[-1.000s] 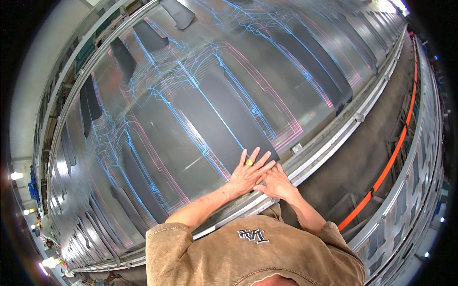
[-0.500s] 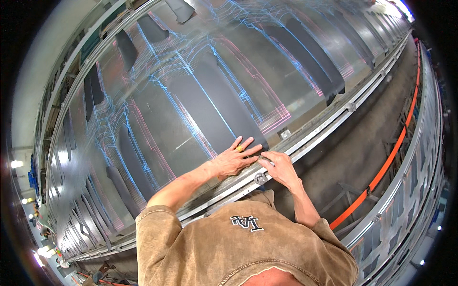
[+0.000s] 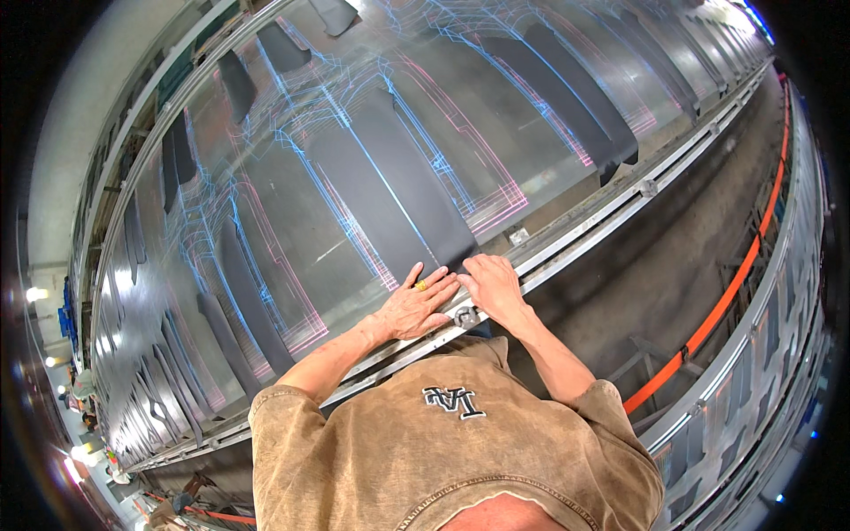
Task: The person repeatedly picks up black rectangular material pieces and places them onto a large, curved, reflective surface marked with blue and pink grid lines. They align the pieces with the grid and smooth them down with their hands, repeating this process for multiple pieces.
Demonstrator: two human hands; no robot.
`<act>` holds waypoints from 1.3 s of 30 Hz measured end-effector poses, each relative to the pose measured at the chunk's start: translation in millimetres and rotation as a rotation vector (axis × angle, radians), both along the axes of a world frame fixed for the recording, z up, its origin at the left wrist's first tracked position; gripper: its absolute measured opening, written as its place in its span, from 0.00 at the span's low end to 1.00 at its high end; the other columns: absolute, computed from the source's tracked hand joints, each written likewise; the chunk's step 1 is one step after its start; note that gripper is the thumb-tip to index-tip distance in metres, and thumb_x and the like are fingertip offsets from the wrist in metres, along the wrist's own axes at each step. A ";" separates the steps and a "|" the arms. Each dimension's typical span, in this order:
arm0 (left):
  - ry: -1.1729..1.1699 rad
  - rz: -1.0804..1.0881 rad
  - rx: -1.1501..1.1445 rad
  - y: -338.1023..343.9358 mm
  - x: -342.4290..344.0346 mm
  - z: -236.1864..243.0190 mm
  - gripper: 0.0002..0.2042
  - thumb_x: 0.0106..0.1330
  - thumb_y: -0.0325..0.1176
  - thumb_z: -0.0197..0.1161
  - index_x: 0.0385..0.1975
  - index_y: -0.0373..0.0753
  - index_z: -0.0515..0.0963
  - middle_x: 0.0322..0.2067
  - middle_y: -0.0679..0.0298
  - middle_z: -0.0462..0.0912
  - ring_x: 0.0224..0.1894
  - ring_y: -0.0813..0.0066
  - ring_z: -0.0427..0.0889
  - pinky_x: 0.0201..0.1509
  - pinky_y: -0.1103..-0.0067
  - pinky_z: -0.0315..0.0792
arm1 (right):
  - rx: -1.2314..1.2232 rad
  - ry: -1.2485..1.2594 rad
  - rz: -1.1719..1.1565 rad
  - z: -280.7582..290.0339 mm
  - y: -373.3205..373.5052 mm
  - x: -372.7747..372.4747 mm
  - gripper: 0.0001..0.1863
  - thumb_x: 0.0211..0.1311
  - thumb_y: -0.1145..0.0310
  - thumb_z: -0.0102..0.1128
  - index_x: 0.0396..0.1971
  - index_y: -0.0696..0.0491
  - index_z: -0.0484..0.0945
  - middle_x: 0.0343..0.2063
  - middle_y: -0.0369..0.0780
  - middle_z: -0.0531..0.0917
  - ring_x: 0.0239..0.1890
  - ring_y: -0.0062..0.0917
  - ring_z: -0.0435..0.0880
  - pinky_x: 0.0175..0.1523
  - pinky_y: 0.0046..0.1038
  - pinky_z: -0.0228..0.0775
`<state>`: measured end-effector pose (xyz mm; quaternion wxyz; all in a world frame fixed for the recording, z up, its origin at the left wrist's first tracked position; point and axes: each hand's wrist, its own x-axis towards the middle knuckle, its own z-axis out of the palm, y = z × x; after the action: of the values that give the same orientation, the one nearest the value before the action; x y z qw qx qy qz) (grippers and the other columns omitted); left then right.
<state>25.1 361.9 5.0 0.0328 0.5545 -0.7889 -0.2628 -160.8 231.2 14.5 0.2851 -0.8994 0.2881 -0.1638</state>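
Head view. A dark grey sheet [image 3: 381, 177] lies on a long table [image 3: 301, 212], its narrow near end at the table's near edge and its length running toward the far edge. The left hand [image 3: 413, 303] is flat, fingers extended and slightly apart, at that near end; it grasps nothing. The right hand [image 3: 494, 288] is curled at the sheet's near right corner; its fingertips are partly hidden, so whether it pinches the sheet cannot be told. The near end appears to bend there, though the hands obscure it.

Possible faults: uneven pressure from the two hands could skew the sheet from the blue line [image 3: 376, 168] running along it; a pull over the near edge could crease the corner; a yellow ring [image 3: 420, 285] on the left hand could scuff the sheet.

The table surface is grey, crossed by pink lines [image 3: 452, 111], with further dark strips [image 3: 567, 106] to the right. A metal rail [image 3: 584, 237] with a round knob [image 3: 466, 317] borders the near edge. Beyond it are bare floor [image 3: 602, 319], an orange hose-like band [image 3: 724, 303] and, at far left, lamps [image 3: 35, 293].
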 end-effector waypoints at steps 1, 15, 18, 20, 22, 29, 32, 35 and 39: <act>0.000 0.005 -0.001 -0.5 -0.8 1.3 0.34 0.73 0.54 0.44 0.73 0.38 0.54 0.73 0.56 0.56 0.77 0.61 0.46 0.78 0.54 0.31 | -0.060 0.078 -0.019 1.0 -3.0 1.5 0.10 0.58 0.66 0.65 0.34 0.56 0.81 0.35 0.44 0.81 0.41 0.40 0.78 0.50 0.40 0.67; 0.058 -0.017 -0.233 19.6 -3.5 4.5 0.22 0.70 0.41 0.58 0.61 0.40 0.71 0.67 0.53 0.65 0.74 0.52 0.54 0.76 0.51 0.44 | 0.134 0.352 0.115 -15.3 -27.6 17.5 0.17 0.61 0.57 0.62 0.26 0.57 0.83 0.28 0.49 0.84 0.38 0.44 0.83 0.49 0.43 0.67; 0.227 0.020 -0.364 51.2 -3.0 12.4 0.21 0.63 0.34 0.65 0.56 0.41 0.73 0.64 0.54 0.67 0.72 0.50 0.59 0.73 0.52 0.53 | -0.069 0.194 0.032 -18.9 -14.7 9.6 0.14 0.58 0.61 0.65 0.21 0.57 0.82 0.23 0.47 0.83 0.33 0.45 0.82 0.45 0.43 0.69; 0.266 0.025 -0.374 72.1 0.8 14.9 0.24 0.60 0.31 0.68 0.57 0.41 0.72 0.65 0.53 0.66 0.71 0.50 0.61 0.72 0.52 0.56 | -0.129 0.148 -0.022 -18.2 -8.0 8.6 0.12 0.56 0.63 0.67 0.22 0.56 0.80 0.23 0.46 0.82 0.32 0.45 0.81 0.43 0.42 0.69; 0.342 0.072 -0.440 90.0 5.3 20.7 0.22 0.57 0.28 0.69 0.53 0.39 0.74 0.58 0.54 0.73 0.63 0.55 0.72 0.63 0.62 0.67 | -0.117 0.150 -0.122 -9.7 0.8 15.0 0.13 0.57 0.61 0.66 0.24 0.57 0.80 0.27 0.48 0.82 0.35 0.45 0.80 0.45 0.45 0.68; 0.471 0.255 -0.576 177.5 47.9 53.0 0.19 0.56 0.25 0.69 0.48 0.36 0.77 0.45 0.56 0.83 0.40 0.59 0.85 0.43 0.71 0.78 | -0.110 0.605 -0.127 2.0 37.9 61.9 0.47 0.63 0.42 0.58 0.70 0.61 0.53 0.71 0.59 0.50 0.72 0.52 0.53 0.72 0.51 0.47; 0.490 0.420 -0.608 233.7 67.6 42.4 0.15 0.58 0.26 0.68 0.46 0.36 0.80 0.44 0.57 0.85 0.40 0.61 0.86 0.42 0.71 0.78 | -0.045 0.826 -0.151 -1.6 52.4 73.3 0.54 0.62 0.32 0.50 0.71 0.65 0.50 0.72 0.61 0.48 0.73 0.54 0.52 0.73 0.56 0.40; 0.514 0.625 -0.628 273.3 80.0 47.9 0.12 0.59 0.24 0.66 0.43 0.34 0.81 0.40 0.56 0.86 0.40 0.59 0.86 0.43 0.70 0.79 | -0.183 0.910 -0.303 -11.2 77.6 72.8 0.53 0.62 0.32 0.50 0.67 0.69 0.58 0.68 0.64 0.57 0.71 0.60 0.54 0.71 0.64 0.37; 0.513 1.010 -0.668 311.3 106.5 59.2 0.09 0.60 0.21 0.63 0.40 0.34 0.81 0.36 0.53 0.85 0.40 0.57 0.86 0.46 0.71 0.79 | -0.078 0.845 -0.280 15.7 93.1 84.0 0.32 0.63 0.43 0.57 0.36 0.63 0.85 0.44 0.57 0.84 0.59 0.55 0.73 0.65 0.64 0.50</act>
<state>131.6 673.2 64.2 0.5097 0.7363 -0.4379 -0.0798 -76.8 324.3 30.2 0.0832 -0.8498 0.4917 0.1706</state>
